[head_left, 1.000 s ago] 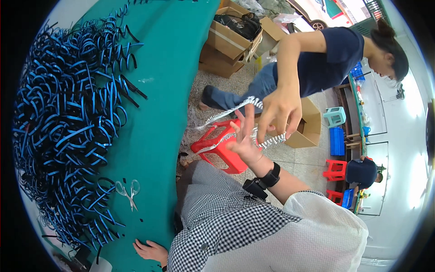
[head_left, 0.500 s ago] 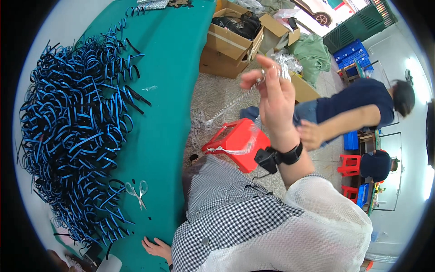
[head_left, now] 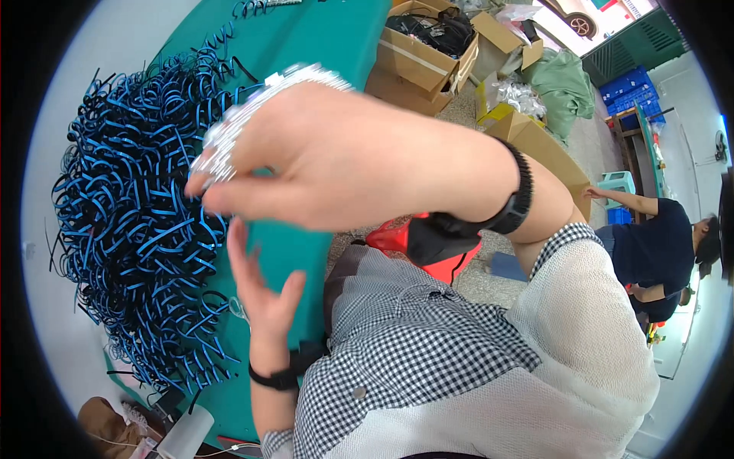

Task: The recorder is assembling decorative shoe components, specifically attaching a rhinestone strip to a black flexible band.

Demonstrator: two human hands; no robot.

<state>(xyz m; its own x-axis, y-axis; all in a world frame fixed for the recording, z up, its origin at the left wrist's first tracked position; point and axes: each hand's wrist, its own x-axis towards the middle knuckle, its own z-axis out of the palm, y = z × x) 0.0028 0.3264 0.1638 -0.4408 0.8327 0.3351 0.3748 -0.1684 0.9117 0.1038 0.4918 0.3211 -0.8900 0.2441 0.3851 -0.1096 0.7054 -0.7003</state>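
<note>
A bunch of shiny silver strips (head_left: 233, 126), blurred by motion, is gripped in my right hand (head_left: 306, 157) above the green table (head_left: 321, 38). Fingers and thumb of that hand curl around its near side. Below it, my left hand (head_left: 265, 298) is raised over the table with its fingers apart and nothing in them. To the left of both hands spreads a large heap of curled black-and-blue strips (head_left: 138, 222). Scissors (head_left: 238, 307) lie beside the heap, mostly hidden behind my left hand.
A red stool (head_left: 451, 266) stands on the floor to the right of the table. Beyond are cardboard boxes (head_left: 417, 57), a box of silvery material (head_left: 521, 99) and a green sack (head_left: 562, 88). A person in dark clothes (head_left: 650, 237) stands at right. A white cylinder (head_left: 187, 432) is at lower left.
My right hand has swung left from above the floor to over the table, bringing the silver strips. My left hand has lifted off the tabletop and moved up. The co-worker has moved farther away.
</note>
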